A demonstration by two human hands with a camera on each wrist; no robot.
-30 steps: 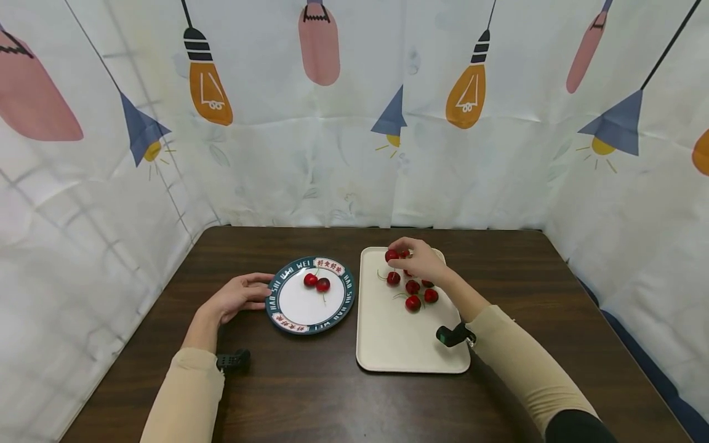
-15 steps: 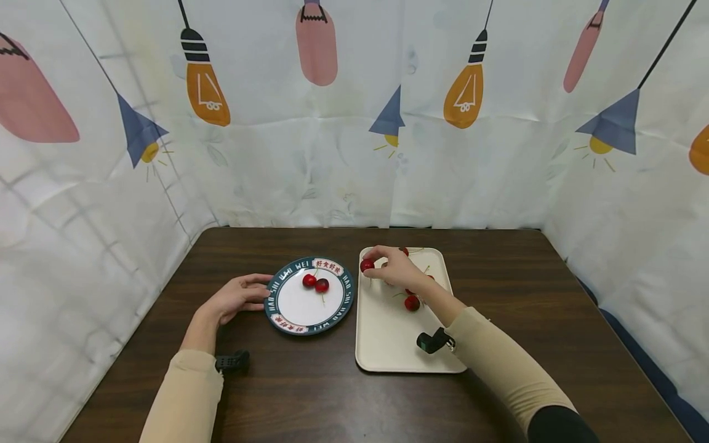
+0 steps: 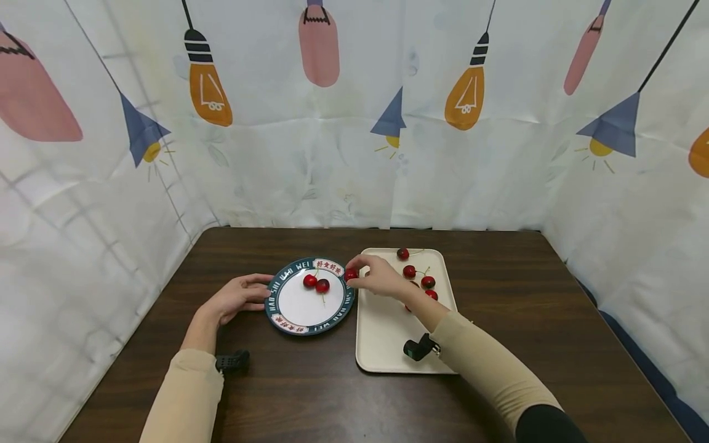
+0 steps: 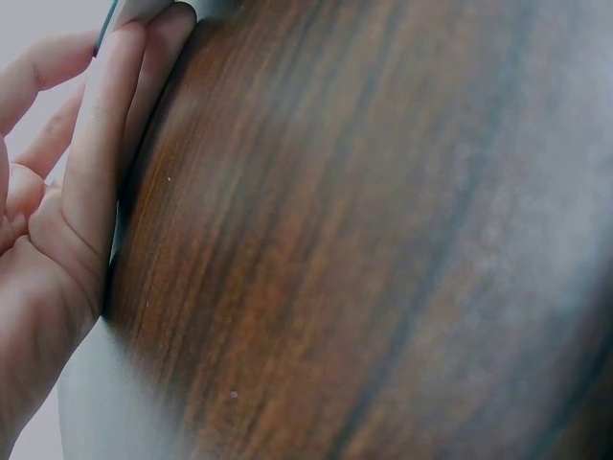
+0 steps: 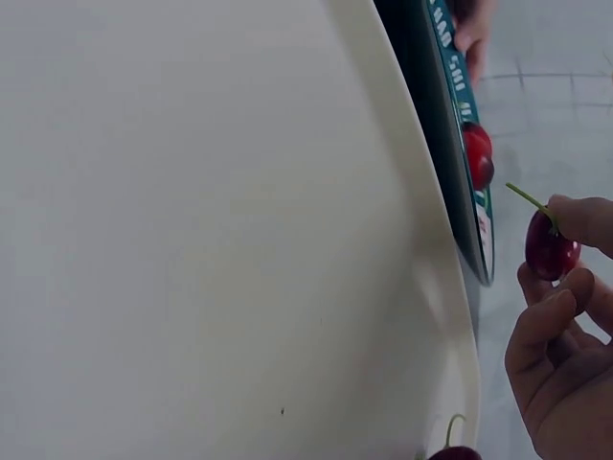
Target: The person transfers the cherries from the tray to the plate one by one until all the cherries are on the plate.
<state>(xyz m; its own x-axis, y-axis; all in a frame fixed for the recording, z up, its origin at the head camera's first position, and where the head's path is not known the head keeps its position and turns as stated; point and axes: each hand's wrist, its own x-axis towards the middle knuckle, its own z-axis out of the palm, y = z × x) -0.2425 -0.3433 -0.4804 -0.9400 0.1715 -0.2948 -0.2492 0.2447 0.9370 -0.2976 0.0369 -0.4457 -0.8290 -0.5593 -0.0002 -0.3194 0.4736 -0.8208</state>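
Note:
My right hand [image 3: 382,277] pinches a dark red cherry [image 5: 553,247] between thumb and fingertips, its green stem sticking out. In the head view that cherry overlaps the right rim of a round plate [image 3: 288,317], white with a dark green lettered border. Two cherries [image 3: 316,283] sit together in the plate's middle. At the plate's left edge, my left hand [image 3: 238,298] holds the rim, one finger above it and a digit low against its side in the left wrist view. Several more cherries [image 3: 428,282] lie on the cream rectangular tray [image 3: 388,344], partly behind my right hand and forearm.
Both plate and tray stand on a dark brown wooden table [image 3: 310,387], the tray close to the plate's right. A white curtain [image 3: 349,172] printed with lamps and bulbs surrounds the back and sides. Each wrist wears a small black camera [image 3: 421,347].
My right hand has lifted a cherry from the back of the tray and carried it left to the plate's rim. My left hand stays at the plate's edge.

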